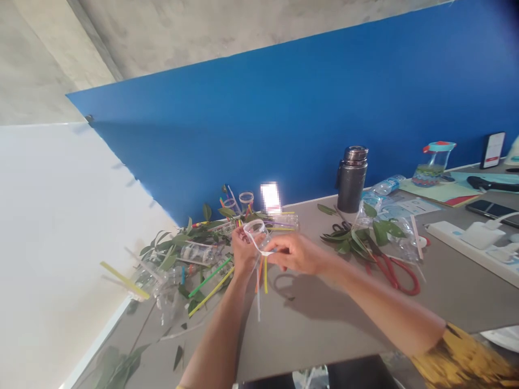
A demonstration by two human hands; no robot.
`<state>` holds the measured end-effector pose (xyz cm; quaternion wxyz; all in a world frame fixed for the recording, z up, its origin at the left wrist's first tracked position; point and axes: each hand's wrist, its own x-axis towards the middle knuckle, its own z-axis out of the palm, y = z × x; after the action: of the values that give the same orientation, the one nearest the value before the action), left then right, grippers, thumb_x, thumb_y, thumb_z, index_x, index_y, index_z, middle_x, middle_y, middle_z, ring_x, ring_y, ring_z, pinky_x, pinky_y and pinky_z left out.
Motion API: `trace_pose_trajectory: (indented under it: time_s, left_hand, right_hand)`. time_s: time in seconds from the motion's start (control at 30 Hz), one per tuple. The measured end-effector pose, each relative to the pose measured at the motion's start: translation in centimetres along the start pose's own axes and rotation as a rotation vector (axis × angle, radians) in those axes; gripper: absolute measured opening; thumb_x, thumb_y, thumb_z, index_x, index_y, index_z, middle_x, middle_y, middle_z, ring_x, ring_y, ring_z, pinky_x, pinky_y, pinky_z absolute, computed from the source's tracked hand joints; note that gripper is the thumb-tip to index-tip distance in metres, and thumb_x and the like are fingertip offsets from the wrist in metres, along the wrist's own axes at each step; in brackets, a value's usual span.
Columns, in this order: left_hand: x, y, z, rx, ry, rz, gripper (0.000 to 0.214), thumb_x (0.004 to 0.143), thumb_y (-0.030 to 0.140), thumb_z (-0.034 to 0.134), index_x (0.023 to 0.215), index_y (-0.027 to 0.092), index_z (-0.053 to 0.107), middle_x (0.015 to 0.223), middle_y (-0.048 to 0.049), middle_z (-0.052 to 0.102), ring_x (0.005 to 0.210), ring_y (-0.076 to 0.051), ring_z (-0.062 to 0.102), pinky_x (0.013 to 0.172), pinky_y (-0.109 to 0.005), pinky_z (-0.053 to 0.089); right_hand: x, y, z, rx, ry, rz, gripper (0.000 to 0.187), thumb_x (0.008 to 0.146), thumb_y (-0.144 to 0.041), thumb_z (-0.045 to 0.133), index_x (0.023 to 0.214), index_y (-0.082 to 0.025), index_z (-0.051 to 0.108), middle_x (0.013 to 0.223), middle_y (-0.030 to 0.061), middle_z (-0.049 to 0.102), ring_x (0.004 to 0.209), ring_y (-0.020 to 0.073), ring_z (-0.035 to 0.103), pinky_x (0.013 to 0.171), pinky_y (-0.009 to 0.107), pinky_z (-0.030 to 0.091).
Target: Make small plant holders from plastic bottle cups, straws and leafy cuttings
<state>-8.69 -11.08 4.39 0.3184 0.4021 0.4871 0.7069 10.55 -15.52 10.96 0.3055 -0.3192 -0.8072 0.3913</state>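
In the middle of the head view, my left hand [244, 253] is wrapped round a clear plastic cup-like piece [259, 232], perhaps the cut part of a bottle. A white band [248, 235] runs along its open rim. My right hand [298, 253] has its fingers pinched on a white strip [265, 253] at the near side of that rim. Just below the hands, a yellow straw [265, 275] and an orange one [258, 278] show, along with a thin white strip [258, 302] hanging down. My left fingers are partly hidden behind the clear piece.
Leaves [164, 254], clear bottles [197, 252] and straws [211, 275] clutter the left side. Red-handled scissors [395, 273] lie at right, near more leaves [357, 237]. Behind them stand a dark thermos [352, 181] and a pitcher [432, 167]; a power strip [454, 237] lies far right.
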Motion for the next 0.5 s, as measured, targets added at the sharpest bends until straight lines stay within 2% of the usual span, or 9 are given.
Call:
trace_pose_trajectory:
  time_s: [0.07,0.2,0.23,0.37,0.5]
  left_hand:
    - [-0.1,0.0,0.1,-0.017,-0.035,-0.005,0.069,0.051,0.01,0.094,0.112,0.021,0.063,0.091,-0.0021,0.073,0.084,-0.02,0.069,0.079,-0.029,0.052]
    - [-0.1,0.4,-0.1,0.199,-0.298,0.056,0.041,0.059,0.021,0.091,0.095,0.018,0.074,0.085,-0.0052,0.073,0.083,-0.023,0.069,0.079,-0.032,0.053]
    - [-0.1,0.4,-0.1,0.264,-0.345,0.065,0.039,0.059,0.024,0.092,0.094,0.018,0.074,0.087,-0.0056,0.074,0.084,-0.023,0.069,0.079,-0.033,0.053]
    - [-0.2,0.2,-0.2,0.345,-0.462,-0.046,0.057,0.054,0.033,0.095,0.103,0.018,0.07,0.097,-0.0057,0.075,0.086,-0.023,0.068,0.077,-0.034,0.053]
    - [-0.2,-0.5,-0.4,0.208,-0.56,-0.084,0.061,0.06,0.045,0.092,0.109,0.018,0.067,0.105,-0.008,0.074,0.091,-0.023,0.069,0.081,-0.035,0.053]
  right_hand:
    - [-0.9,1.1,-1.3,0.059,0.045,0.093,0.025,0.09,-0.04,0.066,0.099,-0.019,0.077,0.062,-0.0005,0.069,0.051,0.0124,0.052,0.053,0.025,0.038]
    - [-2.4,4.8,-3.0,0.12,0.238,0.23,0.024,0.087,-0.038,0.066,0.095,-0.018,0.075,0.065,0.0014,0.071,0.057,0.0135,0.058,0.059,0.025,0.045]
    - [-2.6,5.8,-3.2,0.123,0.285,0.249,0.025,0.086,-0.039,0.066,0.095,-0.018,0.075,0.068,0.002,0.072,0.058,0.0139,0.059,0.059,0.025,0.046]
    - [-2.9,8.5,-3.8,0.085,0.391,0.273,0.023,0.081,-0.038,0.067,0.09,-0.018,0.074,0.073,0.003,0.075,0.061,0.0144,0.059,0.058,0.025,0.046]
    - [-2.8,9.1,-3.8,0.038,0.376,0.293,0.019,0.081,-0.035,0.065,0.083,-0.019,0.073,0.073,0.0024,0.075,0.062,0.0149,0.061,0.06,0.025,0.046]
